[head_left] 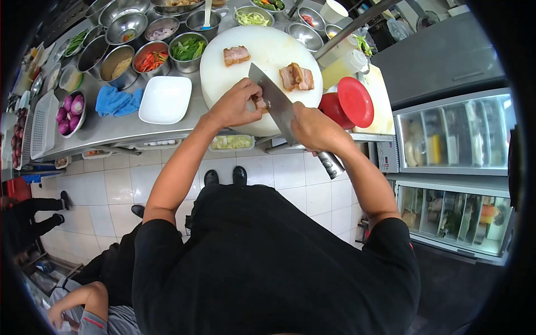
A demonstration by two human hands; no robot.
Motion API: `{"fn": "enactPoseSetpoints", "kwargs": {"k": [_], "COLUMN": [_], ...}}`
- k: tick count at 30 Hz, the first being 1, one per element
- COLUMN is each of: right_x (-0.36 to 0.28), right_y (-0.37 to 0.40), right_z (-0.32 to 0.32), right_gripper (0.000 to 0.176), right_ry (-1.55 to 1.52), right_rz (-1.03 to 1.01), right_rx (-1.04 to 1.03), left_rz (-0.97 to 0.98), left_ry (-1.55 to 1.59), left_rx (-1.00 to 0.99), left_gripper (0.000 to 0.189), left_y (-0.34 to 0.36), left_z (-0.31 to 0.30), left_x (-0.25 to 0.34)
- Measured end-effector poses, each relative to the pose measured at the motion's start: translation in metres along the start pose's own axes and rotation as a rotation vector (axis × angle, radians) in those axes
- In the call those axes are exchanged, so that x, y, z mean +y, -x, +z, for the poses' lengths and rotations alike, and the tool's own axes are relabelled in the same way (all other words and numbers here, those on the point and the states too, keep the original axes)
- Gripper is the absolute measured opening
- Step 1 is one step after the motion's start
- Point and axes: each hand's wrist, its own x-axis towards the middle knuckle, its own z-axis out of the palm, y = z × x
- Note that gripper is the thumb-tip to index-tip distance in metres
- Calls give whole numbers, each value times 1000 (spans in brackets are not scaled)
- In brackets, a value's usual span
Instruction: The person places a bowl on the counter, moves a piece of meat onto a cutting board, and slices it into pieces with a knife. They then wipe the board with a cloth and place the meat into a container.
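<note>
The left hand [237, 105] pinches a meat piece [261, 104] toward 6 o'clock on the board [262, 39], seemingly steadying it beside the cleaver [274, 101] the right hand [314, 128] grips, other chunks [237, 56] spaced clear at 10 and 3 o'clock.

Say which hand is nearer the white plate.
Left. The left hand steadies meat on the board, right of the white plate; the right hand, on the cleaver, is farther right.

Silver knife [274, 100] — white board [259, 40].
</note>
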Motion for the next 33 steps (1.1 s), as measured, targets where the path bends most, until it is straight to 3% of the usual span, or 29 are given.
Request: {"fn": "enactPoseSetpoints", "kwargs": {"k": [6,8,10,12,20,24,30,32,33], "right_x": [-12,12,7,2,20,50,47,45,44], "right_y": [16,0,-9,-3,47,41,45,46,47], "right_z": [-18,11,24,15,-25,-15,-22,-29,-32], "right_gripper": [20,21,22,22,21,19,19,19,20], "right_ry": [45,76,35,-31,-140,-61,-114,-109,-99], "right_rz": [63,-111,-73,17,107,133,130,126,118], "right_rx": [-116,-21,37,-39,126,150,85,56,29], "left_rz": [11,-13,-4,1,-37,8,-117,95,95], "left_ry": [38,16,17,14,-148,-217,-153,-226,-224], "left_rx": [32,5,17,12,73,121,30,188,186], "left_gripper": [33,34,33,32,64,64,59,50,50], "left_y": [3,2,2,8,4,-7,-17,-15,-16], "left_z": [0,-1,-1,2,7,22,28,28,26], "left_x": [-5,-3,-2,-2,9,14,10,6,7]}}
